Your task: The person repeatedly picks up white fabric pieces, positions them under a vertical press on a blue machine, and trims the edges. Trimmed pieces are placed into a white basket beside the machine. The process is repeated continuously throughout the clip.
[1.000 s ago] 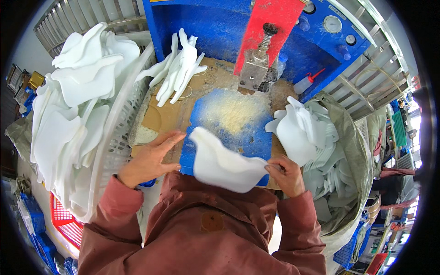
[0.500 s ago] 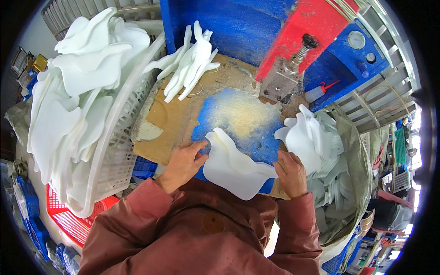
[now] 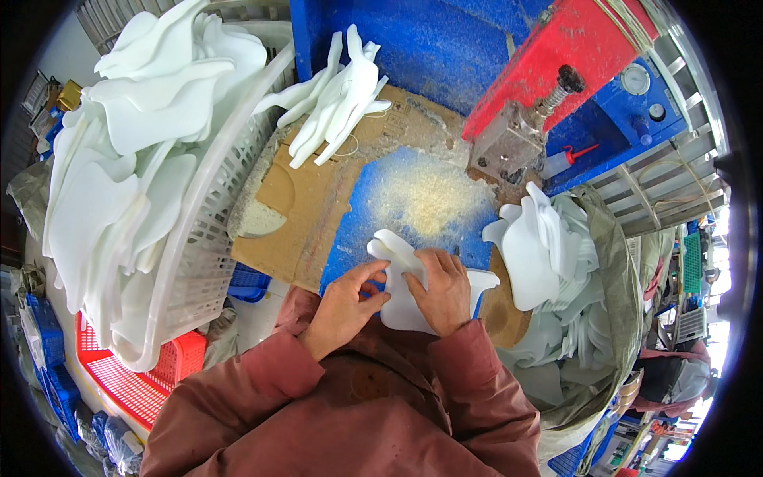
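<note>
White material, head view: one curved piece point(image 3: 404, 310) lies at the near edge of the tabletop point(image 3: 274, 258), partly over a blue sheet point(image 3: 343, 253). From the piece:

The left hand point(image 3: 346, 308) is at nine o'clock, fingers curled, a gap before the thumb; contact is unconfirmed. The right hand point(image 3: 443, 291) lies across it toward three, thumb and forefinger parted; whether it pinches cannot be told.

Pale powder point(image 3: 431, 203) is at twelve, a metal machine head point(image 3: 507, 141) at one, stacked pieces point(image 3: 531, 266) past two, a basket point(image 3: 189, 226) at ten.

Assessed risks: loose powder could cause slipping or scuffing; weak support could drop the overhanging piece; machine movement could trap straying fingers.
</note>
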`<state>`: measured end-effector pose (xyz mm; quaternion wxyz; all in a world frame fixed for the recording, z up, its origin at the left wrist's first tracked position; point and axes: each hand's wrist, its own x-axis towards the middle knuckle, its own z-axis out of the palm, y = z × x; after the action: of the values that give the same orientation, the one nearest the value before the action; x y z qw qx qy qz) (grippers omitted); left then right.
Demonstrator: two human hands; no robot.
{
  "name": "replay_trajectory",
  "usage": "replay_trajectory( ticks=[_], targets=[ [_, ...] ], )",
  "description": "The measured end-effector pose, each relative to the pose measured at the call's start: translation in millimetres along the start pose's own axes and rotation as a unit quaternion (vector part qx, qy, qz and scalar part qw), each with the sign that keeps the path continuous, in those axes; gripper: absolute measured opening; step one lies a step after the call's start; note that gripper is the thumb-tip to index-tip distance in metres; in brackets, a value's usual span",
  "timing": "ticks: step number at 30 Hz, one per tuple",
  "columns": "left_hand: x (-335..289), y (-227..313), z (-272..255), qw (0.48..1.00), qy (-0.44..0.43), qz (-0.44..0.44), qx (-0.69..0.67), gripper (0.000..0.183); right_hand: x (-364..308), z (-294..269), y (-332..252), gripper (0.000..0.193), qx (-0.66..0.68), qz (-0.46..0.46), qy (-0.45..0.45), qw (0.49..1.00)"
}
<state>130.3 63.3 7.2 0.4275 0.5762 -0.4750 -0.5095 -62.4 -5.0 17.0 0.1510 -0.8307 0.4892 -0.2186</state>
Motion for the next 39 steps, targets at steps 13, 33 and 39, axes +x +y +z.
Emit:
replay_trajectory(
  ticks=[13,33,39],
  targets=[
    [-1.3,-21.9,5.6,0.927,0.089,0.194,0.308,0.029,12.0,0.9,-2.5,0.043,-0.058,-0.072,-0.017,0.996],
    [2.4,-29.8,14.3,0.898,0.093,0.197,0.382,0.027,28.0,15.0,7.2,0.039,0.003,-0.146,-0.023,0.989],
    [3.0,-29.1,14.3,0.9,0.078,0.189,0.385,0.029,26.3,21.0,8.0,0.041,-0.01,-0.165,-0.038,0.986]
  ],
)
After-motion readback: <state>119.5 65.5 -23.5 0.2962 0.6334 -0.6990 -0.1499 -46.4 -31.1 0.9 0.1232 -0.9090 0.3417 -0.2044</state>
